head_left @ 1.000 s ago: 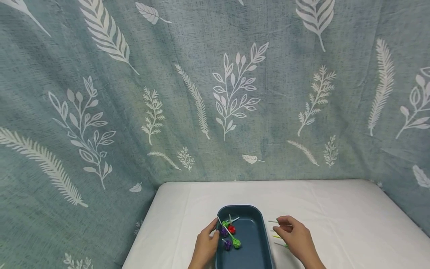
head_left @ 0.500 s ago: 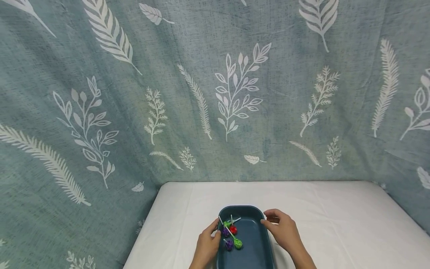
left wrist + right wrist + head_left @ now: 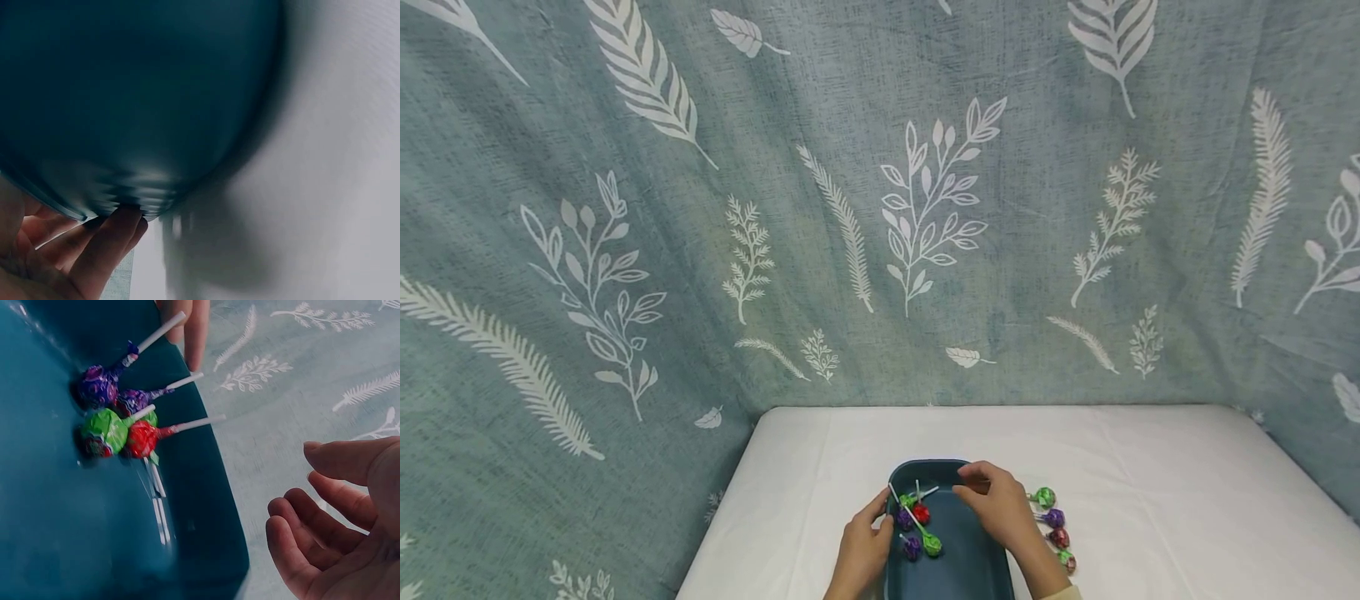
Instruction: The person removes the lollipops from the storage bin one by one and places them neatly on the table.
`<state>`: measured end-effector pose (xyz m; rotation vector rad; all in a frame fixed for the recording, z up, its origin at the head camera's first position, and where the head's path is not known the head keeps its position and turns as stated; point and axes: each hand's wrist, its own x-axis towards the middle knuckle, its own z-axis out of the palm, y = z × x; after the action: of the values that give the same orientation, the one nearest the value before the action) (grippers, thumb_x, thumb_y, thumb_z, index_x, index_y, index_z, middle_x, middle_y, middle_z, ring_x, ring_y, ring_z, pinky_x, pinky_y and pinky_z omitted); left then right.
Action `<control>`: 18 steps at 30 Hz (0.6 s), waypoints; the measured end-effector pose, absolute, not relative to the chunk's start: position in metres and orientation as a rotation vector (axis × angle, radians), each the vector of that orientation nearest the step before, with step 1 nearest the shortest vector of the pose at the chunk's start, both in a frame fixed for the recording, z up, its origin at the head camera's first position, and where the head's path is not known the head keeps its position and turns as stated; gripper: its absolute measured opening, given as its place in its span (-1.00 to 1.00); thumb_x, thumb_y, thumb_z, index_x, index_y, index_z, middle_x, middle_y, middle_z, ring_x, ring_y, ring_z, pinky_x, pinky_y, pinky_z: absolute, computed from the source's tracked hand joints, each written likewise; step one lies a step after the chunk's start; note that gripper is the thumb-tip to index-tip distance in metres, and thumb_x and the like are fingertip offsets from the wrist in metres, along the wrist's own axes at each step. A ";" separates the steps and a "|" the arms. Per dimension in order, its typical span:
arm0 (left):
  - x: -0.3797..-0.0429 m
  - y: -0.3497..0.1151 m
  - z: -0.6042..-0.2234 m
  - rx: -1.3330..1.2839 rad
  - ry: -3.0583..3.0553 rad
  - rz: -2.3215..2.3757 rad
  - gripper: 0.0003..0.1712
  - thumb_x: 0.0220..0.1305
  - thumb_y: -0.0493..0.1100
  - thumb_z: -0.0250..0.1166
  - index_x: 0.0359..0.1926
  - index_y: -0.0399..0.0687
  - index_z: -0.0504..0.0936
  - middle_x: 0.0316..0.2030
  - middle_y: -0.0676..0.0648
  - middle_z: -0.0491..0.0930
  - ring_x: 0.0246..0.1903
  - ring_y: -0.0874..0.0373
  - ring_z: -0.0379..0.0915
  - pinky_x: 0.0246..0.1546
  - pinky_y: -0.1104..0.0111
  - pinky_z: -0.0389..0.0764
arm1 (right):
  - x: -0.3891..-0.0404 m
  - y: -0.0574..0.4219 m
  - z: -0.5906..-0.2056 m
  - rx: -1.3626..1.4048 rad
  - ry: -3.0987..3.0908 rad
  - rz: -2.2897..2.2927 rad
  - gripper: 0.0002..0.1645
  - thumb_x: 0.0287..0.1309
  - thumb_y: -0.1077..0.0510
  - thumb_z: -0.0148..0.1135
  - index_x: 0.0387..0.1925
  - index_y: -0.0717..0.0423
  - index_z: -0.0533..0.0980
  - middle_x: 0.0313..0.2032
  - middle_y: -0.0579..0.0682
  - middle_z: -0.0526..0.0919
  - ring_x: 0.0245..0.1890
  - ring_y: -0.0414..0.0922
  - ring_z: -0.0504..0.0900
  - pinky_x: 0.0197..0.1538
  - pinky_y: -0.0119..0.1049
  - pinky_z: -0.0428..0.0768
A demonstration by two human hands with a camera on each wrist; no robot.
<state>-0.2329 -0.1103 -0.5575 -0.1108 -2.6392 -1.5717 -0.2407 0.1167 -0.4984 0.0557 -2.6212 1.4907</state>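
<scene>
My left hand (image 3: 862, 543) grips the left rim of a dark blue tray (image 3: 958, 575). The left wrist view shows its fingers (image 3: 106, 250) against the tray's outer wall. Inside, along the left side, lie several wrapped lollipops: a red lollipop (image 3: 142, 439), a purple lollipop (image 3: 98, 385) and a green lollipop (image 3: 105, 431) among them, some sticks leaning on the rim. My right hand (image 3: 996, 504) is over the tray's right side near the far corner. Its thumb and fingers are apart, bent loosely, with nothing between them in the right wrist view.
Right of the tray, a row of lollipops lies on the white-covered table (image 3: 1172, 483): a green lollipop (image 3: 1046, 497), a purple lollipop (image 3: 1055, 517), a dark red lollipop (image 3: 1059, 537) and a green-and-red one. A leaf-patterned curtain (image 3: 880, 208) hangs behind the table and at both sides.
My right hand has moved left, from above the lollipops on the table to over the tray, uncovering that row. The left hand and the lollipops in the tray stay put.
</scene>
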 end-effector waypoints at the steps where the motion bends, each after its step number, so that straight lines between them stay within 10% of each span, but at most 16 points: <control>1: -0.233 -0.110 -0.558 -0.109 -2.639 -1.572 -0.48 0.37 -0.25 0.21 0.34 -0.19 0.53 0.08 -0.29 0.65 -0.32 0.18 0.66 -0.35 0.26 0.63 | -0.242 0.115 -0.499 0.062 -2.623 1.493 -0.74 0.17 0.19 0.44 -0.10 0.14 0.65 -0.12 0.10 0.74 -0.11 0.06 0.72 -0.05 0.05 0.64; 18: -0.235 -0.112 -0.558 -0.115 -2.646 -1.617 -0.47 0.37 -0.23 0.21 0.35 -0.18 0.52 0.10 -0.32 0.63 -0.18 0.01 0.70 -0.18 0.07 0.68 | -0.265 0.087 -0.519 0.273 -2.767 1.380 -0.74 0.04 0.25 0.51 -0.20 0.21 0.65 -0.27 0.01 0.72 -0.24 -0.03 0.70 -0.10 0.02 0.65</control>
<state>-0.2352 -0.1122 -0.5584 -0.1147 -2.6462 -1.6170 -0.2652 0.0868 -0.5195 0.2730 -2.7666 1.3799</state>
